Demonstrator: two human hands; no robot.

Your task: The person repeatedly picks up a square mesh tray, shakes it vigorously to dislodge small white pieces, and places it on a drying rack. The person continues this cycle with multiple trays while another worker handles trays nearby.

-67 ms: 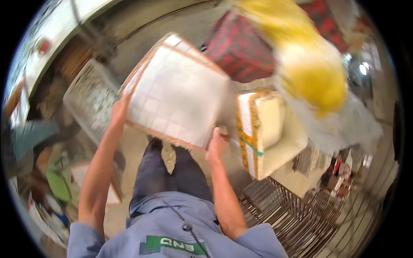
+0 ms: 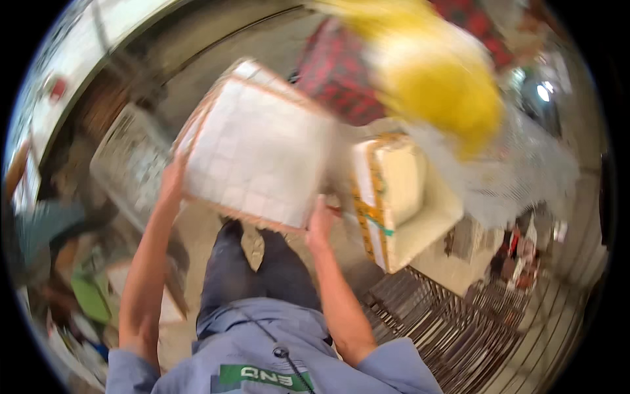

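Note:
A short stack of square boards (image 2: 256, 154), topped by a white face in a grid of squares with orange-brown edges, is held out in front of me at a tilt. My left hand (image 2: 173, 177) grips its left side. On the near right corner my right hand (image 2: 320, 223) has hold of the edge. The fingers under the stack are hidden, and its right side is smeared by motion. A white foam box (image 2: 426, 217) with yellow patterned tape and a green strip stands just right of my right hand.
A pale plastic crate (image 2: 125, 157) with whitish pieces stands left. Beyond the stack lies a red-and-dark checked bag (image 2: 341, 72). A blurred yellow-and-white bundle (image 2: 433, 72) is at the upper right. Slatted dark racks (image 2: 433, 328) stand lower right. Another person's teal clothing (image 2: 52, 223) shows far left.
The stack, my hands and most surroundings sit slightly further left in the view. The yellow-and-white bundle has shifted left more than the things around it. Both hands keep their hold.

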